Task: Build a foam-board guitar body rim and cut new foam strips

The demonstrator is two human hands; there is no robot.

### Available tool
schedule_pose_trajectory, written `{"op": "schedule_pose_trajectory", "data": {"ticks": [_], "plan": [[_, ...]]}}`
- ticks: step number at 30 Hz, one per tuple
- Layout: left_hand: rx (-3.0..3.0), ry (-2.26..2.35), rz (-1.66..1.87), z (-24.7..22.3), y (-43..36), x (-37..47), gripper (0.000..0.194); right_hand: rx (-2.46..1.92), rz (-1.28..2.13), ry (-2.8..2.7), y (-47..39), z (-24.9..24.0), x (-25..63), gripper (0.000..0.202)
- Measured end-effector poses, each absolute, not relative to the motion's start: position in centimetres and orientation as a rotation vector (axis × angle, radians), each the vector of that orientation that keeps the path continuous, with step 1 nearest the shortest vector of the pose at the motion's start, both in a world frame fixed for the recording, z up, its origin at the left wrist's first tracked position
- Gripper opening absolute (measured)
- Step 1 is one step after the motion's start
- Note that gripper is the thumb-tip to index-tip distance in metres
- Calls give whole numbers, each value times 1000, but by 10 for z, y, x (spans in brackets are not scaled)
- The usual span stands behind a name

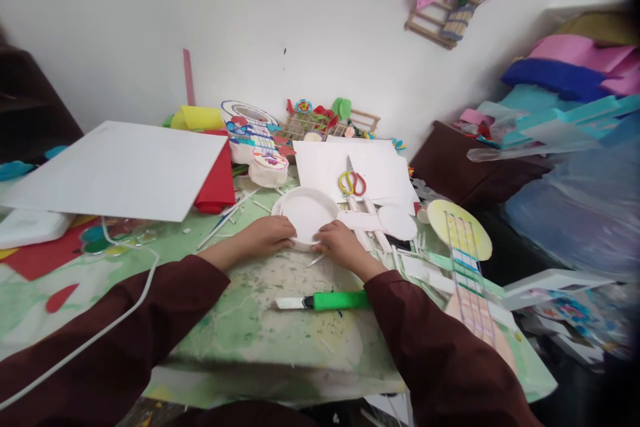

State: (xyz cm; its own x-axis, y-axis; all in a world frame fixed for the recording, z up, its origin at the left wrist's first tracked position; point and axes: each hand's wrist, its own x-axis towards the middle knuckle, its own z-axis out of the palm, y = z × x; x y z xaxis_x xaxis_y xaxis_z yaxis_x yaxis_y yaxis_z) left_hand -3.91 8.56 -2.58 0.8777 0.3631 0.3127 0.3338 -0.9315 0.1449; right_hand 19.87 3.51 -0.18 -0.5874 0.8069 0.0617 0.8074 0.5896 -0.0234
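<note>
My left hand (273, 235) angled inward, right hand (339, 245) mirroring it, both sets of fingers bent and grasping the near rim of the round white dish (306, 208), mid-table, just this side of the scissors (353, 181).

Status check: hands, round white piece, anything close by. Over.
Left hand and right hand holding round white piece by its rim. Green cutter nearer wearer, blade out.
</note>
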Motion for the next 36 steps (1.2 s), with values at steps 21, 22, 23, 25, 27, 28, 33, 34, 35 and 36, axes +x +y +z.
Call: {"op": "schedule_pose_trajectory", "data": {"ticks": [21, 22, 23, 25, 27, 28, 33, 34, 35, 36], "plan": [[2877, 898, 977, -29, 76, -51, 33, -1912, -247, -2434, 36, 5, 290, 65], [2858, 923, 1005, -29, 77, -52, 32, -1922, -229, -2468, 38, 4, 296, 67], [2841, 942, 1026, -29, 78, -53, 31, -1913, -213, -2498, 40, 4, 299, 67], [2807, 976, 1064, -30, 80, -54, 30, -1890, -199, -2533, 44, 3, 301, 62], [2776, 1000, 1110, -32, 82, -56, 29, -1876, -203, -2545, 49, 4, 298, 56], [2763, 1010, 1133, -32, 83, -57, 29, -1869, -208, -2547, 51, 4, 296, 53], [2708, 1083, 1229, -31, 84, -58, 28, -1821, -202, -2588, 67, 6, 286, 56], [2693, 1099, 1249, -31, 84, -58, 27, -1818, -201, -2593, 70, 6, 284, 55], [2673, 1116, 1271, -30, 84, -58, 27, -1816, -201, -2595, 73, 6, 283, 53], [2646, 1135, 1296, -30, 85, -58, 26, -1813, -204, -2596, 75, 7, 282, 51]]}}
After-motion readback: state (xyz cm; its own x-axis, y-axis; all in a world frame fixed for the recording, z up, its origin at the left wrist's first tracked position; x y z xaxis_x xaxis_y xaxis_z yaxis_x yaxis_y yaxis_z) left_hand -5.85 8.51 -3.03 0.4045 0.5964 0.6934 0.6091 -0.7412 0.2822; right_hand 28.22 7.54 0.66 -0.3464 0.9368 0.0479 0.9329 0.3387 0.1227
